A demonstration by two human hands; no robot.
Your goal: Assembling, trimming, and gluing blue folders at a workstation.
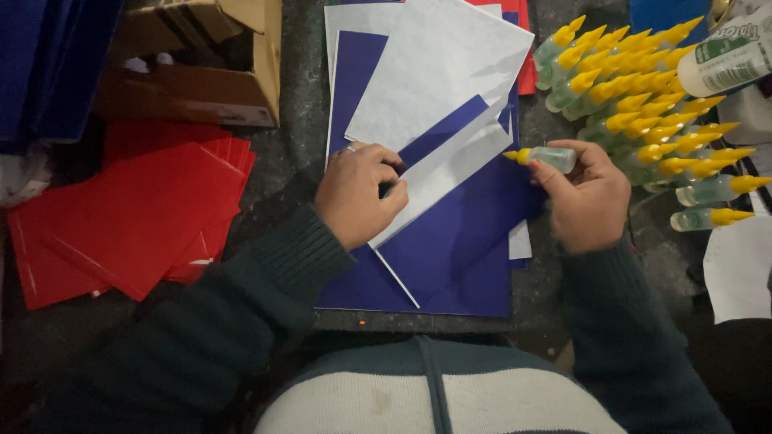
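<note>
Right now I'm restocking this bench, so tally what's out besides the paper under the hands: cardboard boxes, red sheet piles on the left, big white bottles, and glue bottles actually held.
Cardboard box: 1
Red sheet pile on the left: 1
Big white bottle: 1
Small glue bottle held in the right hand: 1
Total: 4

I see blue sheets (pixel 450 257): smooth paper, faint sheen, white matt backs | glue bottle (pixel 547 157): clear glossy plastic, yellow cap | red sheets (pixel 137 217): smooth card | box (pixel 217 72): matt brown cardboard | sleeves (pixel 265 281): ribbed knit cloth | table (pixel 297 153): dark, rough
</note>
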